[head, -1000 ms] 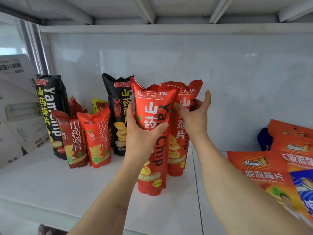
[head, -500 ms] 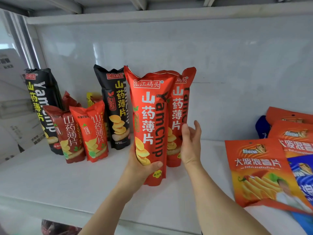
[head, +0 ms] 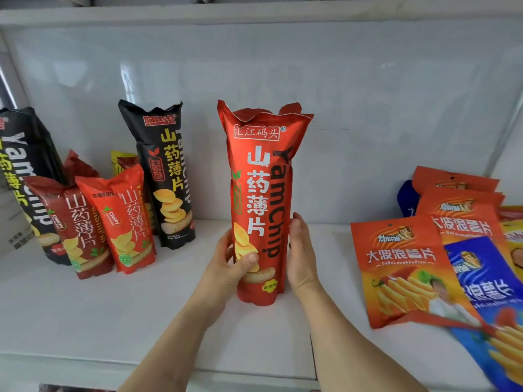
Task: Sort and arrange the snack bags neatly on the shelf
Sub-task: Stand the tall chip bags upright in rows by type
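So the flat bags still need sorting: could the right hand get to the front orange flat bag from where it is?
Probably yes. The right hand only rests on the tall red bag, and bare shelf lies between it and the orange flat bag, with nothing standing in the way.

You have a tall red YamChip bag (head: 261,199) standing upright at frame centre on the white shelf (head: 85,315), its crimped top open-looking. A second red bag's top (head: 294,111) peeks directly behind it, at its upper right, mostly hidden.
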